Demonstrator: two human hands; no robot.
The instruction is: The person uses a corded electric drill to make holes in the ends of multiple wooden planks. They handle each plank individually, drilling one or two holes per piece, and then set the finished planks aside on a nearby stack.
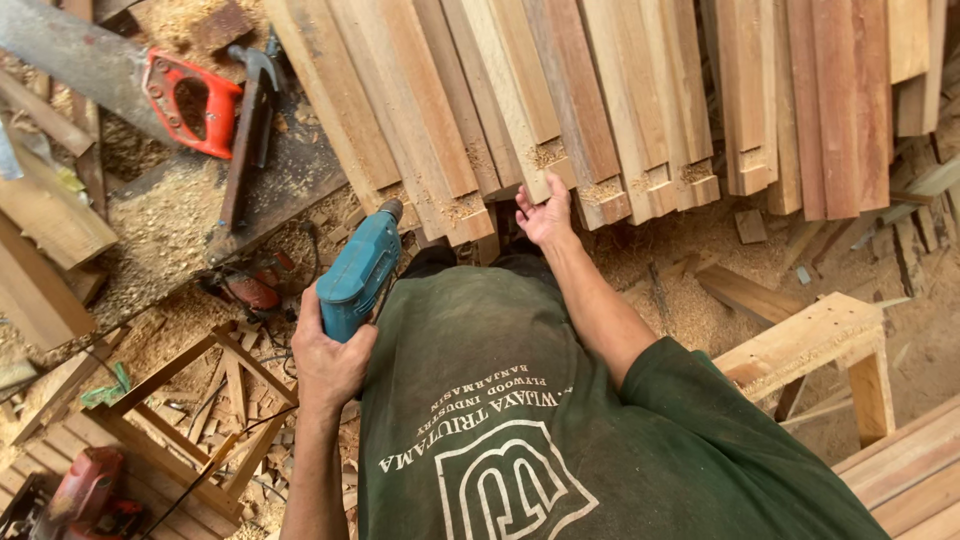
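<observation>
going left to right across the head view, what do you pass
red power tool → red-handled handsaw → hammer → left hand holding blue drill → right hand on stacked planks → wooden sawhorse

A sawdust-covered floor [690,300] is seen, on which a stack of cut planks [560,100] is laid. A red-handled handsaw [190,100], a hammer [245,130], a wooden frame [190,420] and a small wooden bench [810,345] are also set on it.

1. Drill [358,272]: teal-blue body, dark chuck.
2. Saw handle [190,103]: bright red-orange, grey blade.
3. Stacked boards [560,100]: pale tan to reddish-brown, straight grain.
4. Shirt [540,420]: dark green, white print.
5. Sawdust [165,215]: light beige.
6. Power tool [85,490]: red.
</observation>
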